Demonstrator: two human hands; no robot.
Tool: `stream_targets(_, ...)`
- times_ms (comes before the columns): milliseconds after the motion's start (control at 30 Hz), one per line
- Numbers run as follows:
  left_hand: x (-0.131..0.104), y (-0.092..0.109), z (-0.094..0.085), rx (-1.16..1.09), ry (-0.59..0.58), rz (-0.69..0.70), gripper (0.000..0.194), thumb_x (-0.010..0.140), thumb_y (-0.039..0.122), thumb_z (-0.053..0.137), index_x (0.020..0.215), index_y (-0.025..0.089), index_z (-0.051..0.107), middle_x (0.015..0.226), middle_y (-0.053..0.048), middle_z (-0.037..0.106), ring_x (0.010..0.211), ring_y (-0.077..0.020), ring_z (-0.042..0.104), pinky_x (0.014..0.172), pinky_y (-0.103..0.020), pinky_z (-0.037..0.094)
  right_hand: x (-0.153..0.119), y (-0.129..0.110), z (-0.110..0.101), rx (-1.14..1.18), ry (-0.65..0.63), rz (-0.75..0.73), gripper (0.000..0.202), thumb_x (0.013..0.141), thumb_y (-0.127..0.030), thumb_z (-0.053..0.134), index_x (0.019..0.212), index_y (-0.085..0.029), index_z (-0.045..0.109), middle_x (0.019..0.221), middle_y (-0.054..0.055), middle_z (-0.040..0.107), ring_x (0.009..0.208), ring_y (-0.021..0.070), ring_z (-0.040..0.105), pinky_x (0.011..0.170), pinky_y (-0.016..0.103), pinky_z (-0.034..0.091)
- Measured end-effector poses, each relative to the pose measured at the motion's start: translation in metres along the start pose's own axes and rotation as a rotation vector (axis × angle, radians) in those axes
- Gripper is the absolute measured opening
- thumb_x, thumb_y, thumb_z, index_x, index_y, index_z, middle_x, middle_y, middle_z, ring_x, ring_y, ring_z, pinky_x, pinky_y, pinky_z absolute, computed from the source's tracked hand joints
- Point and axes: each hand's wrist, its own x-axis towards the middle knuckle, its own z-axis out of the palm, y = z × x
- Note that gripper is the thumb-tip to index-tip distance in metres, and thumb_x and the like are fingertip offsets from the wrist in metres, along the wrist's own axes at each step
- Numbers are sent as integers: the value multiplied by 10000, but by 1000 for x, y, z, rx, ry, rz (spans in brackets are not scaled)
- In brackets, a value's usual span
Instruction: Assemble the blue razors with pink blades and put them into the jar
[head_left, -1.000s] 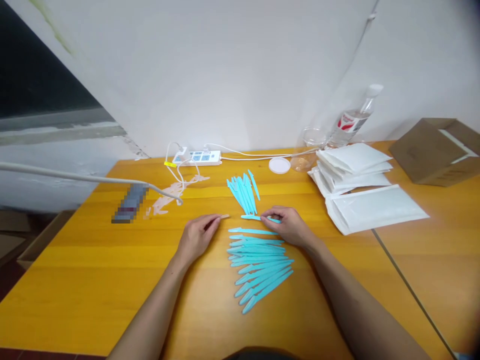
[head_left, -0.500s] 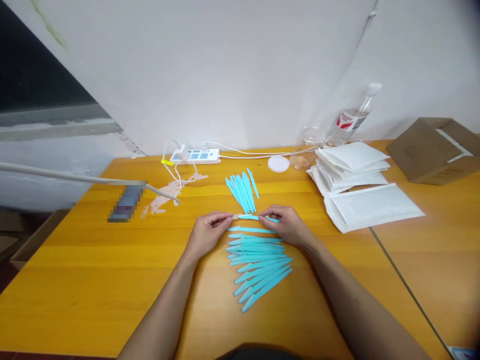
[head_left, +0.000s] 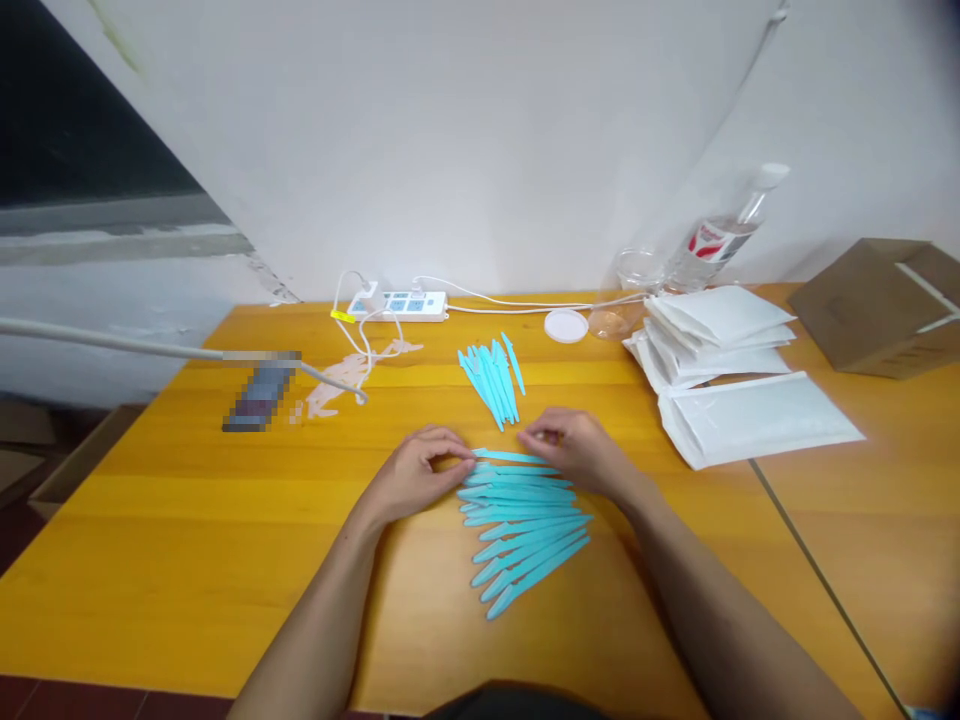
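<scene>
Several turquoise eyebrow razors (head_left: pixel 529 545) lie side by side in a fanned row, blade ends to the left. At the row's far end is one razor (head_left: pixel 514 456), its left end between the thumb and fingertips of my left hand (head_left: pixel 427 470). My right hand (head_left: pixel 574 445) is above that razor's right end, fingers loosely curled with a small gap at the thumb; no razor shows in it. Beyond my hands lies a loose bunch of razors (head_left: pixel 491 388), with one apart at its right (head_left: pixel 514 362).
Small pale pink pieces (head_left: pixel 341 382) lie at the left, near a cable and a blurred phone (head_left: pixel 261 395). A power strip (head_left: pixel 412 306), round white lid (head_left: pixel 566 325), clear container (head_left: pixel 619 300), bottle (head_left: pixel 716 245), white padded envelopes (head_left: pixel 757 420) and cardboard box (head_left: pixel 874 305) stand farther back.
The razor held between both hands has come down onto the far end of the row. My right hand has let go of it; my left fingertips have moved nearer with its end.
</scene>
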Motion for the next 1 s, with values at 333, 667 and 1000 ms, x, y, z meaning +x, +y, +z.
stream_targets(333, -26, -56, -84, 422, 497, -405, 359, 862, 483, 593, 967, 187, 767, 928, -60, 754, 826, -219, 678, 790, -309, 512, 121, 24, 0, -268, 83, 484, 218, 775, -284, 690, 874, -105, 764, 946, 199, 761, 925, 288, 704, 787, 317, 488)
stream_targets(667, -78, -120, -152, 772, 376, -771, 421, 868, 403, 557, 1222, 225, 701, 1278, -92, 667, 1080, -271, 662, 982, -365, 485, 84, 44, -30, -15, 151, 512, 57, 762, -219, 654, 743, -174, 683, 740, 76, 732, 678, 187, 662, 561, 253, 427)
stream_targets(1000, -53, -116, -161, 933, 280, -771, 476, 934, 455, 466, 1195, 141, 711, 1276, -199, 620, 1141, -363, 599, 975, -489, 464, 14, 16, -23, 551, 188, 331, 145, 725, -262, 645, 834, -192, 582, 704, -16, 581, 617, 116, 529, 567, 234, 413)
